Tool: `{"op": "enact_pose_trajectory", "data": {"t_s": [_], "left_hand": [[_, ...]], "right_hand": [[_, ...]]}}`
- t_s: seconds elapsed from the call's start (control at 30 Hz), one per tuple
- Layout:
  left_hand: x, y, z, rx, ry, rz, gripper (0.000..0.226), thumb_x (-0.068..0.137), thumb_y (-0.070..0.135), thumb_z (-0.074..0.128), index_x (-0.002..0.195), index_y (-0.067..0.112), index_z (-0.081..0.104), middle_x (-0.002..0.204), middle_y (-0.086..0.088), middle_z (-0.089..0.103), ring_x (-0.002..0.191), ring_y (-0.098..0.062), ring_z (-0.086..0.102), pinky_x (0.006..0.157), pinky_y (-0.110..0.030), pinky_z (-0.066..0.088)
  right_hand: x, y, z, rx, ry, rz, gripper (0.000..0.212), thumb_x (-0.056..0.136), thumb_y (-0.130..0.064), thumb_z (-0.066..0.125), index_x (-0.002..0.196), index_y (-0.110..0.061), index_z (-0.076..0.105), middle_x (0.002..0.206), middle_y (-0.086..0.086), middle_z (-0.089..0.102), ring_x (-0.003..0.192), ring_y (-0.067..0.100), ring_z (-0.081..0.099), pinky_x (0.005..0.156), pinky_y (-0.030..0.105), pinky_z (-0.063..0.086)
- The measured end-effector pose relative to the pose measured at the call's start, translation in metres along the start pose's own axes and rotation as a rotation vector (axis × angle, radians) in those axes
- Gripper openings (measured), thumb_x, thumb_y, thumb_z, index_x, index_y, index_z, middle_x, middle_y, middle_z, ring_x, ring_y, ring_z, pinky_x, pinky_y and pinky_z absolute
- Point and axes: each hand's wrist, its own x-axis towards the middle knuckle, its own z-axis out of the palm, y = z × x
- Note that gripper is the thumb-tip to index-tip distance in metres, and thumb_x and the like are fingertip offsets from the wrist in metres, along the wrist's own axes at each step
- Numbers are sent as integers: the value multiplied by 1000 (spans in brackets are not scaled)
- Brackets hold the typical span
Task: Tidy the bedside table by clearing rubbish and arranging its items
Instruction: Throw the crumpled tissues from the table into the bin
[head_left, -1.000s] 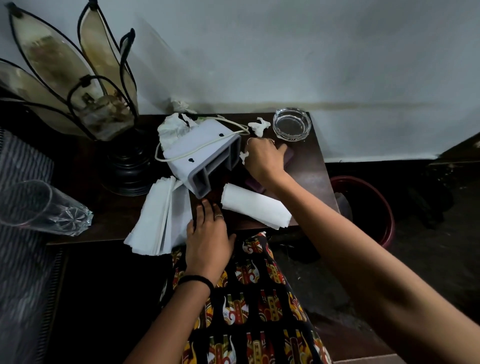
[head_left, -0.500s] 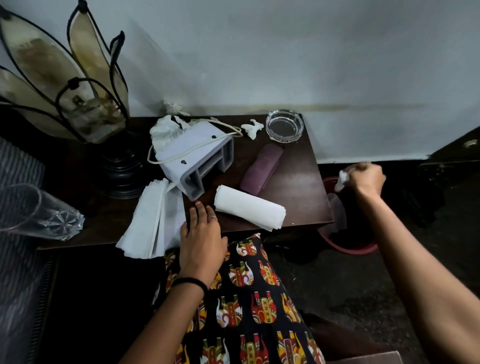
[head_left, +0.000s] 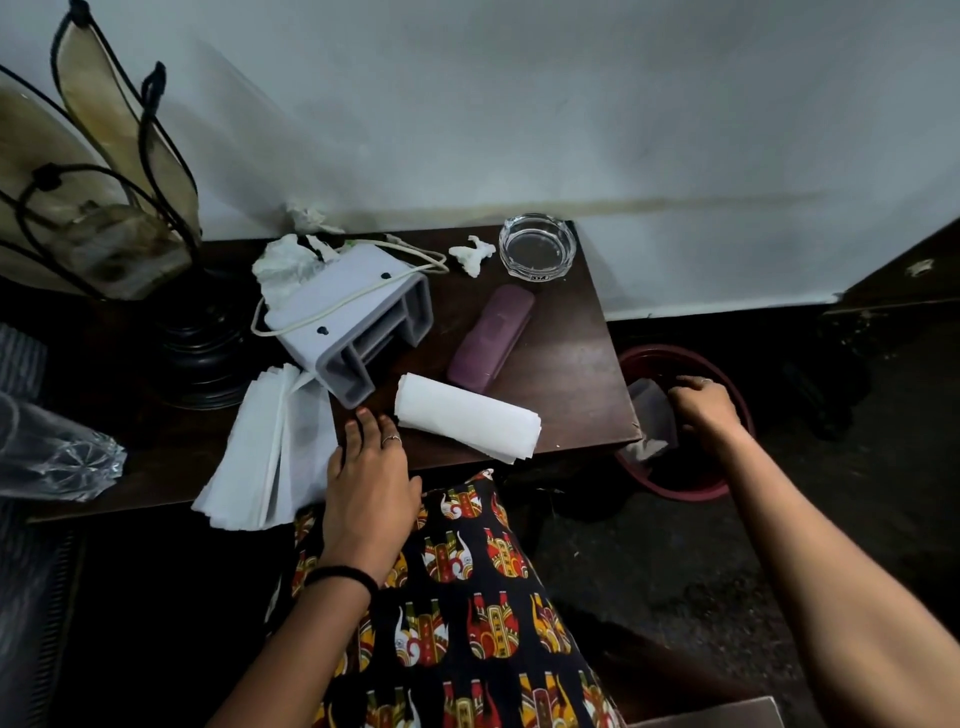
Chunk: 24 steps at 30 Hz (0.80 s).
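The dark wooden bedside table (head_left: 566, 364) holds a small white tissue scrap (head_left: 471, 254) beside a glass ashtray (head_left: 537, 247). A crumpled tissue (head_left: 283, 262) sits behind a grey boxy holder (head_left: 353, 312) with a white cord, and another tissue (head_left: 306, 215) lies against the wall. There is also a purple case (head_left: 491, 338), a roll of white paper (head_left: 467, 423) and a stack of white sheets (head_left: 265, 447). My left hand (head_left: 366, 483) lies flat on the front edge, fingers apart, holding nothing. My right hand (head_left: 704, 408) hangs palm down inside the red bin (head_left: 691, 491), with no tissue visible in it.
A black-based lamp (head_left: 202, 338) with petal-shaped shades fills the table's left side. A clear glass tumbler (head_left: 52, 452) lies on its side at the far left. White paper (head_left: 649, 415) lies in the bin, which stands on the floor right of the table. Patterned fabric (head_left: 467, 597) covers my lap.
My right hand picked a tissue scrap off the table near the purple case, carried it right and lowered into the bin; the scrap is no longer visible. The left hand stayed put.
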Motion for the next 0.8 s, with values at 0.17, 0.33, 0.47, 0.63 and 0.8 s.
{"op": "enact_pose_trajectory", "data": {"t_s": [0.17, 0.33, 0.47, 0.63, 0.8], "left_hand": [[1, -1, -1, 0, -4, -12, 76, 92, 34, 54, 149, 5, 14, 158, -17, 13, 146, -30, 13, 116, -39, 23], [0, 0, 0, -14, -3, -5, 76, 93, 34, 54, 149, 6, 13, 159, -17, 13, 147, -29, 13, 116, -40, 22], [0, -2, 0, -39, -11, -1, 76, 92, 34, 54, 150, 6, 12, 159, -17, 10, 147, -29, 11, 116, -39, 22], [-1, -6, 1, -72, 10, 20, 75, 93, 32, 54, 150, 7, 12, 159, -16, 10, 147, -28, 11, 117, -40, 21], [-1, -10, 2, -67, 23, 42, 73, 94, 34, 51, 150, 7, 12, 159, -16, 11, 147, -27, 11, 118, -40, 21]], "right_hand": [[-30, -64, 2, -23, 147, -285, 34, 84, -14, 55, 116, -7, 66, 116, 17, 67, 111, 28, 61, 95, 30, 44], [-62, -139, 19, 24, 223, -667, 29, 85, -8, 51, 111, -6, 65, 119, 19, 56, 100, 30, 61, 92, 30, 46], [-78, -193, 58, -195, 75, -926, 28, 84, -13, 52, 105, -6, 68, 120, 17, 58, 107, 27, 56, 98, 27, 42], [-80, -229, 105, -537, -155, -1044, 39, 85, -6, 51, 123, -6, 60, 140, 18, 48, 131, 28, 44, 105, 29, 36], [-80, -247, 137, -753, -225, -951, 50, 82, 4, 46, 131, -5, 51, 145, 24, 35, 133, 39, 40, 111, 40, 35]]}}
